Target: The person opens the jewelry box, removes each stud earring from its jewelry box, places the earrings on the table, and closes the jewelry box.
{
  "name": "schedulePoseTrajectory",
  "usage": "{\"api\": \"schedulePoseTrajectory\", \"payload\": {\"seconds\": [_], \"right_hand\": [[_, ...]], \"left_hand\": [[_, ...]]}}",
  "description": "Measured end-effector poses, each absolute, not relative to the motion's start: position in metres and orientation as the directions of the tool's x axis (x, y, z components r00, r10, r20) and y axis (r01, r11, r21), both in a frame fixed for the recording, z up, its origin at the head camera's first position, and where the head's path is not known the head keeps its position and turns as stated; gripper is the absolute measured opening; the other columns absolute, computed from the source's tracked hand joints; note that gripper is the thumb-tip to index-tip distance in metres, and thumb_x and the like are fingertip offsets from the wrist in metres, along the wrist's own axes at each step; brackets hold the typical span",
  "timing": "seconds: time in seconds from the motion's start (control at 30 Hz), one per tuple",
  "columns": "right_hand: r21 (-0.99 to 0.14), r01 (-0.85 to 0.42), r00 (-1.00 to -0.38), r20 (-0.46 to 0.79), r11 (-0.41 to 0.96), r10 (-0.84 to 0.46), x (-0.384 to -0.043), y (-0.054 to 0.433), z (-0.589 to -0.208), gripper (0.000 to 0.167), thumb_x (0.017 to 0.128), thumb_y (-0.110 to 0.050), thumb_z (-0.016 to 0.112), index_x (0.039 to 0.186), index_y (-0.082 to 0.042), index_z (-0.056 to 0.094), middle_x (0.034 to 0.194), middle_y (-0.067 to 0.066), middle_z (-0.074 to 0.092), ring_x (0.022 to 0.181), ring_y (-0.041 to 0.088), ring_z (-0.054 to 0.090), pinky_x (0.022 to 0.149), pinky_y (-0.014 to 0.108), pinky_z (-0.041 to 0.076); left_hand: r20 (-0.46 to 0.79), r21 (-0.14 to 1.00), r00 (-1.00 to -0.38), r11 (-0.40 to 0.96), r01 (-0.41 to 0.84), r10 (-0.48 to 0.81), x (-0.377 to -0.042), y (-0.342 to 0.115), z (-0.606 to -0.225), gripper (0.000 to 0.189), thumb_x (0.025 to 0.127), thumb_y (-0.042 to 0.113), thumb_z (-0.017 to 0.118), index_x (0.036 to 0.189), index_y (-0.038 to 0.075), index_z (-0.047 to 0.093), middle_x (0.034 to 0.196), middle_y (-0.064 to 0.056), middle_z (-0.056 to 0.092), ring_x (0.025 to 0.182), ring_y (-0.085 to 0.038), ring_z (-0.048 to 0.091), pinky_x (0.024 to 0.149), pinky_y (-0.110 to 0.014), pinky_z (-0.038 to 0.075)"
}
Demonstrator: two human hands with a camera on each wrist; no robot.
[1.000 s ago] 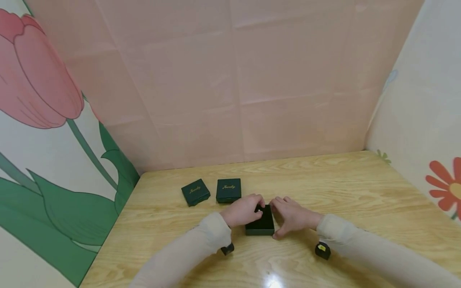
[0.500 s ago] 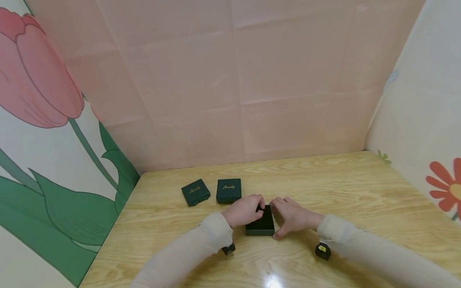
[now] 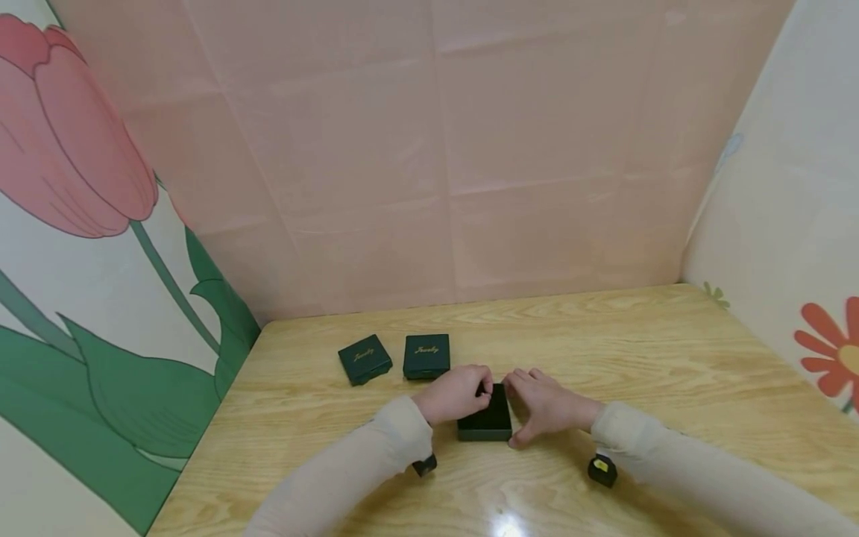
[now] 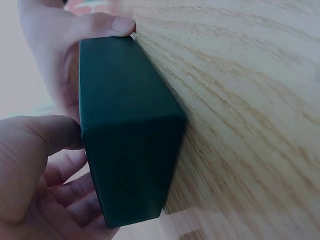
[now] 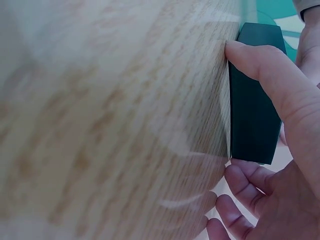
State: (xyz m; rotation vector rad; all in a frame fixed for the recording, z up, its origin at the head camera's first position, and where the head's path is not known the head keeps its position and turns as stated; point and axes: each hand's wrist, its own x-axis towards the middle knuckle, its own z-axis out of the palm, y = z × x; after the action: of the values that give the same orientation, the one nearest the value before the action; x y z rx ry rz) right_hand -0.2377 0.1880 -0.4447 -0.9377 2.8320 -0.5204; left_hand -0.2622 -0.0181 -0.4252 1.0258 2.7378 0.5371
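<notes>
A dark green box (image 3: pixel 486 432) with a black upper face lies on the table in the head view. My right hand (image 3: pixel 546 403) grips it from the right side, its thumb at the near corner and its fingers by the far one. In the right wrist view, the thumb (image 5: pixel 260 62) lies along the box's side (image 5: pixel 252 115). My left hand (image 3: pixel 456 393) is over the box's upper left part, fingers curled downward. In the left wrist view, its thumb (image 4: pixel 57 131) touches the box's top edge. Whether those fingers pinch anything small is hidden.
Two dark green boxes with gold lettering stand behind and left: a turned box (image 3: pixel 365 359) and a straighter box (image 3: pixel 426 356), the latter close to my left hand. Pink sheeting (image 3: pixel 429 164) hangs behind the wooden table (image 3: pixel 604 335). Printed flower panels flank both sides.
Hardly anything differs. The left hand's fingertips shift very slightly over the box; the right hand and all three boxes stay in place.
</notes>
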Motion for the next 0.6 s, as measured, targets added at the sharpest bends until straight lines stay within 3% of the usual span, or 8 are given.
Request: {"api": "schedulePoseTrajectory", "payload": {"seconds": [0.6], "right_hand": [[-0.354, -0.567, -0.799, 0.014, 0.744, -0.602, -0.239, 0.189, -0.447, 0.080, 0.061, -0.053, 0.085, 0.119, -0.009, 0.052, 0.112, -0.001, 0.052, 0.097, 0.018, 0.044, 0.086, 0.040, 0.040]], "left_hand": [[-0.062, 0.458, -0.668, 0.616, 0.641, 0.742, -0.272, -0.029, -0.428, 0.008, 0.093, 0.016, 0.063, 0.099, 0.018, 0.059, 0.097, 0.009, 0.060, 0.079, -0.003, 0.052, 0.074, -0.016, 0.044]]}}
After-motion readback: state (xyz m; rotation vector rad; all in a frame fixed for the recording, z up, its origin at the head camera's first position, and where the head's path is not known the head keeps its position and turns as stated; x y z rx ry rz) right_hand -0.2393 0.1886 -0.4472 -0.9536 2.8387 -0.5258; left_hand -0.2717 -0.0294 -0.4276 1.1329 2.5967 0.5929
